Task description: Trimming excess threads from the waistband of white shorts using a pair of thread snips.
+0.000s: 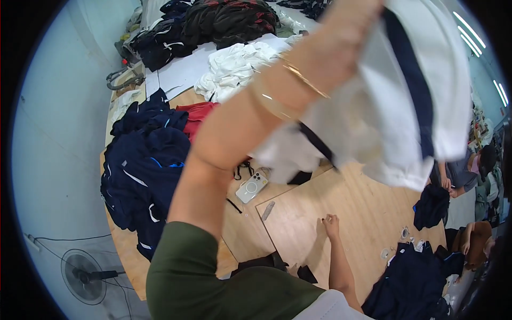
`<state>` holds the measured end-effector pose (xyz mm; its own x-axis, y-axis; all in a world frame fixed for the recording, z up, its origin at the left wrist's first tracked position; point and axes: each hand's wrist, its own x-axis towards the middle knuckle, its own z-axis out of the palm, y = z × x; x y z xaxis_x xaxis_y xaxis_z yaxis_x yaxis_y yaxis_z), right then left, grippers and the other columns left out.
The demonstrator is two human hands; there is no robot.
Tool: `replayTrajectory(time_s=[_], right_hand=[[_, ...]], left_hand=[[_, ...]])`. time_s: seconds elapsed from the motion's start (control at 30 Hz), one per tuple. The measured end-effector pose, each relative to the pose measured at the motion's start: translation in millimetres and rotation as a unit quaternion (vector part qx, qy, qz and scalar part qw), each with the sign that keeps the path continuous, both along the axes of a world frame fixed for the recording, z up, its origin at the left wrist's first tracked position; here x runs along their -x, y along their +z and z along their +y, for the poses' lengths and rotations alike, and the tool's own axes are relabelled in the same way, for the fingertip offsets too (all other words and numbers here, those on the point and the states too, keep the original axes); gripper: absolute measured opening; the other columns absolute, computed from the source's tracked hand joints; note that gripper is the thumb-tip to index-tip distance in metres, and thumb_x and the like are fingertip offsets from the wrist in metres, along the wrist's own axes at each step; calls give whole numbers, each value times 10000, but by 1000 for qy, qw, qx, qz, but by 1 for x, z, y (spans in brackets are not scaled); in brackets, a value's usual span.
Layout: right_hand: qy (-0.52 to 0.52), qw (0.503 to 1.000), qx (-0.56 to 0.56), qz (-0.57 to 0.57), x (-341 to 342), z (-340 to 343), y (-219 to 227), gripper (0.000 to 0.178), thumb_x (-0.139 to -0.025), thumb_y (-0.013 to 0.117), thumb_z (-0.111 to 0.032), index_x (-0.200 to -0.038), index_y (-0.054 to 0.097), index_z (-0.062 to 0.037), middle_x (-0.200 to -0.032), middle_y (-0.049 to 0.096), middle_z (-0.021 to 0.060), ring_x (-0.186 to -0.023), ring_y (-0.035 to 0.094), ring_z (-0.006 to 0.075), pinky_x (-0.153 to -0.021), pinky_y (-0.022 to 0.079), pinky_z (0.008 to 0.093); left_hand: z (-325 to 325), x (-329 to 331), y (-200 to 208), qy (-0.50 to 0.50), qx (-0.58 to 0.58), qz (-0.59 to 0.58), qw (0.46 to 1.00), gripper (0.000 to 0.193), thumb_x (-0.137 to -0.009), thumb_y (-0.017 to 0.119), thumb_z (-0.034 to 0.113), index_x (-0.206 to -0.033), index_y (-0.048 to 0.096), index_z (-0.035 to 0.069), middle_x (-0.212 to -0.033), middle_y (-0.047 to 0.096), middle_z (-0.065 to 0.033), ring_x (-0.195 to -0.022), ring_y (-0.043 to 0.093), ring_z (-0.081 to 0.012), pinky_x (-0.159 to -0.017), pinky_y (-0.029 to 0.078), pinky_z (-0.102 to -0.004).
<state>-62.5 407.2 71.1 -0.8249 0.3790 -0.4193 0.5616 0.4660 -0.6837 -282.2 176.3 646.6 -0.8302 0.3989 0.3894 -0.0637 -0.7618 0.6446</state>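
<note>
wooden tabletop [384, 213] below, the left hand [349, 37] clutches a navy-striped white garment [447, 85], the right hand [331, 226] half-curled, its contents unclear.

The left hand [349, 37] is a blur, fingers lost past the top edge; the white garment [397, 85] smears too, cut off up there. I can't make out whether the right hand [332, 223] pinches anything small.

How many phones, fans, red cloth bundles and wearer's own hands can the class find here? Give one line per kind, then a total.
Phone: 1
Fan: 1
Red cloth bundle: 1
Wearer's hands: 2 (left hand, raised with white cloth; right hand, over the table)
Total: 5
</note>
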Motion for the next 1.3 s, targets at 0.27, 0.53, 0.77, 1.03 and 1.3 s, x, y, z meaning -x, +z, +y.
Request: replayTrajectory(time_s=[0.27, 0.53, 0.77, 1.03, 1.3], right_hand=[[9, 993, -103, 58, -85, -37, -22, 442, -760, 697, -231, -1150, 595, -49, -1275, 463, 183, -1188, 464, 365, -1005, 401, 407], [-12, 998, -55, 5, -98, -37, 7, 558, -776, 686, -340, -1262, 550, -101, -1445, 354, 197, -1336, 362, 331, -1054, 367, 424], [32, 997, -60, 28, -88, -47, 10, 499, -775, 692, -237, -1209, 569, -23, -1418, 378, 206, -1322, 372, 349, -1075, 338, 404], [39, 989, -132, -60, -58, -53, 33, 455, -784, 676, -245, -1206, 581, -100, -1426, 375, 195, -1308, 381, 348, -1035, 334, 508], [5, 969, -246, 31, 83, -89, 21, 619, -843, 621, -339, -1363, 396, -90, -1502, 262, 182, -1410, 180, 387, -1071, 197, 618]], left_hand=[[128, -91, -42, -286, -39, -151, 945, 321, -828, 553, 335, -949, 611, 43, -817, 613, -34, -702, 587, -120, -669, 489, -274], [305, -163, -158, -447, 6, -162, 880, 406, -898, 538, 426, -1154, 541, 111, -1122, 571, -47, -1054, 527, -166, -943, 413, -328], [302, -131, -284, -441, 374, -159, 800, 528, -896, 508, 421, -1291, 465, 73, -1351, 459, -109, -1217, 457, -297, -999, 358, -526], [90, 7, -388, -242, 318, -215, 891, 328, -908, 571, 363, -1117, 618, 115, -1065, 624, -45, -983, 586, -142, -791, 464, -335], [-126, 199, -518, 252, 493, -163, 817, 442, -765, 694, 257, -1120, 579, 21, -986, 614, -134, -905, 593, -314, -787, 480, -402]])
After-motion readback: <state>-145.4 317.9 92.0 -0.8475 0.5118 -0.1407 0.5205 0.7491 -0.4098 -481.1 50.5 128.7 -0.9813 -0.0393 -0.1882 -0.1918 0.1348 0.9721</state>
